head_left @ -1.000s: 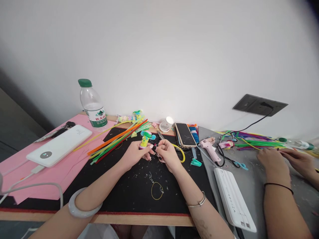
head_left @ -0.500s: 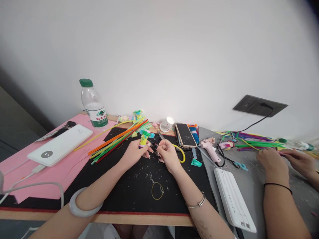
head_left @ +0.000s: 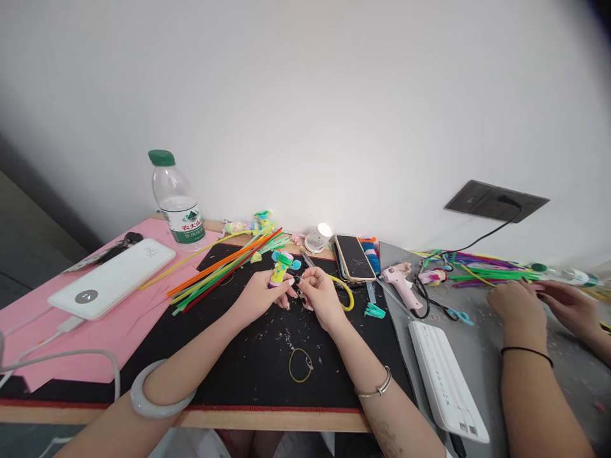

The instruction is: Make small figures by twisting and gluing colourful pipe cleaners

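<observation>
Above the middle of the black mat [head_left: 238,369], my left hand [head_left: 262,292] is closed around a small pipe-cleaner doll [head_left: 278,273], yellow with a green top and blue round bits. Close beside it, my right hand [head_left: 319,294] pinches with thumb and forefinger; a small dark piece seems to sit at the fingertips, too small to name. The fingertips of both hands nearly meet. A thin gold-coloured ring with a short chain [head_left: 300,366] lies on the mat below them. A bent yellow pipe cleaner [head_left: 351,299] rests right of my right hand.
Left are loose pipe cleaners [head_left: 214,273], a water bottle [head_left: 179,203] and a white power bank [head_left: 112,280]. A paper cup [head_left: 318,238], phone [head_left: 356,257] and pink glue gun [head_left: 401,286] stand behind and right. Another person's hands [head_left: 520,312] work at far right, near a second power bank [head_left: 446,381].
The doll has turned and tilted slightly in my left hand, its green top now facing me more. My right fingertips have come closer to it. The view has shifted slightly.
</observation>
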Demonstrator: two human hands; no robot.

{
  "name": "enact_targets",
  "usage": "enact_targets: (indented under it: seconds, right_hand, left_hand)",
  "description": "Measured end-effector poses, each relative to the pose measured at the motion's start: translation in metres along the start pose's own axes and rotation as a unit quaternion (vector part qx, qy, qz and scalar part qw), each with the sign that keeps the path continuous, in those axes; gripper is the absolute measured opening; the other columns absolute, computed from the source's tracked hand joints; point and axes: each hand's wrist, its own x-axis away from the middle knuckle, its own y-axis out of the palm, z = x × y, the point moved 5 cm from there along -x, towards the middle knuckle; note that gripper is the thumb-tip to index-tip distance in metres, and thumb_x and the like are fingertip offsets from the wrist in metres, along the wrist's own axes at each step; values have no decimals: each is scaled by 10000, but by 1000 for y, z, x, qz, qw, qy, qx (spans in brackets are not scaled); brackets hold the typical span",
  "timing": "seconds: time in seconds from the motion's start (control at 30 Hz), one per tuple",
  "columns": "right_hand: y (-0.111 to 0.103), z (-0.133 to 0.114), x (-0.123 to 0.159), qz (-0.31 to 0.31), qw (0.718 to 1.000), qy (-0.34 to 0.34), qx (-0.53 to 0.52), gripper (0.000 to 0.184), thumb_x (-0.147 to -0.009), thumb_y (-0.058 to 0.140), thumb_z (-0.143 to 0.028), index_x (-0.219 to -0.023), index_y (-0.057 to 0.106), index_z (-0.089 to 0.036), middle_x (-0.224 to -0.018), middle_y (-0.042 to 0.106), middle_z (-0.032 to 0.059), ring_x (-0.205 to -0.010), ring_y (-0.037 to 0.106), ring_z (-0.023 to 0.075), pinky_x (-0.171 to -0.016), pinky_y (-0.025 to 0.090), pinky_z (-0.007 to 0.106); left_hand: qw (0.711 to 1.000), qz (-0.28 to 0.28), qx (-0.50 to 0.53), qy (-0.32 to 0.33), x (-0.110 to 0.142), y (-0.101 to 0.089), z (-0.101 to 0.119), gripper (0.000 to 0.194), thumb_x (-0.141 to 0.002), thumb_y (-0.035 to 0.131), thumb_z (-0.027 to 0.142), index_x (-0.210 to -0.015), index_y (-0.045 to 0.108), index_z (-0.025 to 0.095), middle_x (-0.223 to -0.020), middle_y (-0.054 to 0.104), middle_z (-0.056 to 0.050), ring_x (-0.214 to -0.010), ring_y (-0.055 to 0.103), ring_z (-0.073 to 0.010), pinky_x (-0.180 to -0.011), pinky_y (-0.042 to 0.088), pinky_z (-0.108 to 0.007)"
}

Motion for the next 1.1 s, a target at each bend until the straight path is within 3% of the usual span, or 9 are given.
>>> enact_targets:
  seconds: [0.3,1.1]
  right_hand:
    - [1,0,0,-10,1000,1,20,317,-680,691,-344,-822,445,-205,-503,467,-119,-346,336,27,-299,239,130]
    - [0,0,-3,-46,999,16,-1,326,-655,712,-338,-826,468,-207,-517,468,-112,-354,335,29,-302,230,132]
  left_hand:
    - [999,8,-29,28,-1,-4,1,216,-765,614,337,-810,627,126,-646,670,-42,-482,592,-123,-533,516,-265]
    - [999,20,-12,26,-4,-4,-1,197,-746,625,326,-823,644,145,-666,669,-34,-489,588,-127,-524,505,-266]
